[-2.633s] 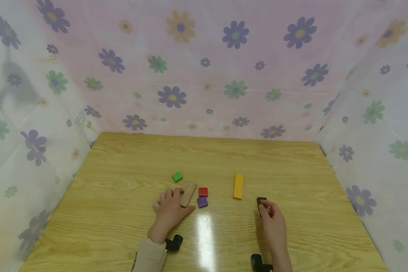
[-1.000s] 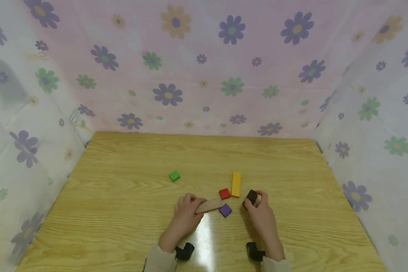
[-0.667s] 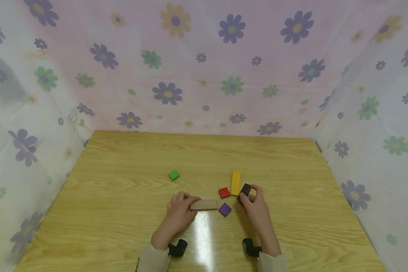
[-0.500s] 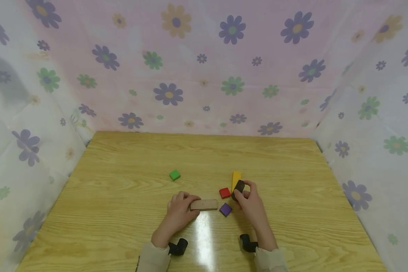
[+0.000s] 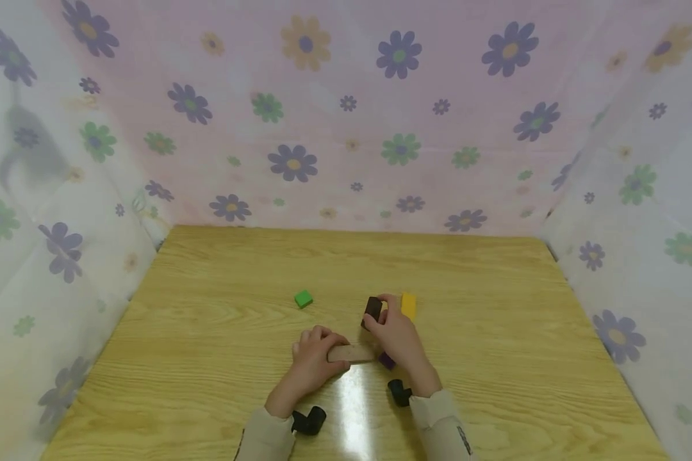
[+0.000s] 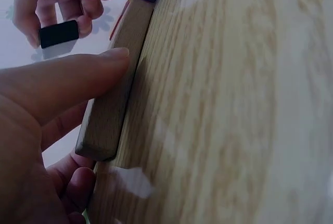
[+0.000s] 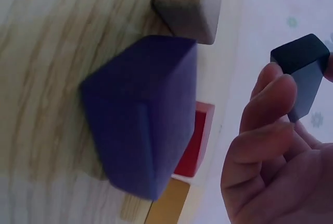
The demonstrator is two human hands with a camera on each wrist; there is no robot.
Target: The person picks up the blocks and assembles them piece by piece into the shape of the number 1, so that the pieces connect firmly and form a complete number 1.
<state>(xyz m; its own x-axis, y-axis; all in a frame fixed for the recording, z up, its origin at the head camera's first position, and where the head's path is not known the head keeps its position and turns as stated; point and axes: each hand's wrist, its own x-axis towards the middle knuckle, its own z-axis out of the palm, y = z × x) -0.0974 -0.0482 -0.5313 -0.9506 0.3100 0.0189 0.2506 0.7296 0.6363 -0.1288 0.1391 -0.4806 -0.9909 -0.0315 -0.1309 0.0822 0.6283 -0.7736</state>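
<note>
In the head view my left hand (image 5: 310,363) holds a plain wooden block (image 5: 354,353) lying on the table, thumb along its near side and fingers on the far side. My right hand (image 5: 400,336) pinches a black block (image 5: 372,309) between thumb and fingertips, raised over the table. A purple block (image 7: 151,114) sits by the free end of the wooden block, partly covered by the right hand in the head view. Behind it, in the right wrist view, shows a red block (image 7: 197,140), which the right hand hides from the head camera.
Beyond the right hand lies a yellow block (image 5: 408,305), its near end covered. A green block (image 5: 303,299) rests farther back on the left. Flowered cloth (image 5: 346,128) walls the wood-grain table (image 5: 236,275) at the back and both sides. Black camera pieces (image 5: 309,420) sit at the wrists.
The right hand has picked up the black block and carried it left, past the yellow block. Earlier, the left hand turned the wooden block crosswise; the red and purple blocks shifted right.
</note>
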